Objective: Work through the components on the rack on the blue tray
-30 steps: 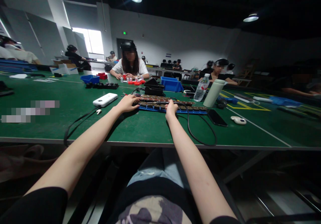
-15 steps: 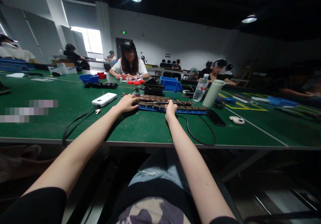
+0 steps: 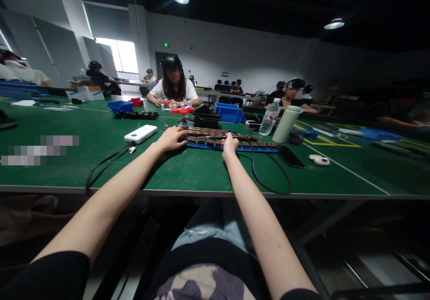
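Observation:
My left hand (image 3: 174,138) rests on the left end of a long blue rack (image 3: 201,146), fingers stretched over it. Several narrow dark strips (image 3: 258,145) with coppery edges lie along this rack. Closed around a slim dark corded tool, which looks like a soldering iron (image 3: 215,137), is my right hand (image 3: 230,145), over the middle of the rack. The tool points left, toward my left fingers; its tip is too small to make out. A black cable (image 3: 255,174) loops near my right hand. What lies under my left fingertips is hidden.
Behind the rack stand a black box (image 3: 205,119) and a blue bin (image 3: 230,113). To the right are a water bottle (image 3: 269,117), a green flask (image 3: 286,125), a phone (image 3: 290,157) and an earbud case (image 3: 319,160). A white power bank (image 3: 140,134) lies left. A person (image 3: 173,84) sits opposite.
Both hands stay in almost the same place on the rack. The whole view has shifted very slightly; nothing has visibly been picked up or let go.

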Demonstrator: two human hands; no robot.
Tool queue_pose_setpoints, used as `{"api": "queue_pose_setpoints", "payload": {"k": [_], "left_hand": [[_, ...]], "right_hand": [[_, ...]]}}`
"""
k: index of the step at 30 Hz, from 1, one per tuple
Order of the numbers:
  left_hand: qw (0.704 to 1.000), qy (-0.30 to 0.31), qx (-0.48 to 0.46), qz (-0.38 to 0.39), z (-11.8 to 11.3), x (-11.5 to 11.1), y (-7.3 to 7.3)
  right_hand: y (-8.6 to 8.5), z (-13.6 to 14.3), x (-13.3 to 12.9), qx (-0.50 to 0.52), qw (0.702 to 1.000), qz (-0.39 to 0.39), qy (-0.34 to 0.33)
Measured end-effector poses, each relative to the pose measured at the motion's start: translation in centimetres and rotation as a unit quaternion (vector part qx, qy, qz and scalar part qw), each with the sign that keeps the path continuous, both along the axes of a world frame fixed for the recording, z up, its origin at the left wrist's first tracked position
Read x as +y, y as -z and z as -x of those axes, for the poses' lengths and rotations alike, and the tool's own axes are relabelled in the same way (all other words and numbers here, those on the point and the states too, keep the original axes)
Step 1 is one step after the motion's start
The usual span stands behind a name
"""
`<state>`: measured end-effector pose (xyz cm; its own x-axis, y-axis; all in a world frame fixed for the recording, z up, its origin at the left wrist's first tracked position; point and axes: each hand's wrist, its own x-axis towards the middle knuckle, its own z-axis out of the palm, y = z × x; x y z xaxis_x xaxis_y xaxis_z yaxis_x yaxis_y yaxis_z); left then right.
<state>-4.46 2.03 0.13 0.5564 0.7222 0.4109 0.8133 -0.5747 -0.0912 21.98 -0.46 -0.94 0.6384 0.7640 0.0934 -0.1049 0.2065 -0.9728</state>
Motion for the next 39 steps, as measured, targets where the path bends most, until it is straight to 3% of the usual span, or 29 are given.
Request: {"api": "queue_pose_setpoints", "payload": {"k": [6,13,39], "left_hand": [[1.0,0.003,-0.012,-0.002,0.0,-0.1,0.0],[1.0,0.006,-0.011,-0.003,0.0,0.2,0.1],[1.0,-0.001,-0.016,0.009,-0.2,-0.2,0.0]], "right_hand": [[-1.4,0.8,-1.2,0.07,0.997,0.026,0.021],[-2.9,1.4,-2.5,0.143,0.989,0.033,-0.024],[-2.8,1.4,-3.1,0.115,0.99,0.07,-0.046]]}}
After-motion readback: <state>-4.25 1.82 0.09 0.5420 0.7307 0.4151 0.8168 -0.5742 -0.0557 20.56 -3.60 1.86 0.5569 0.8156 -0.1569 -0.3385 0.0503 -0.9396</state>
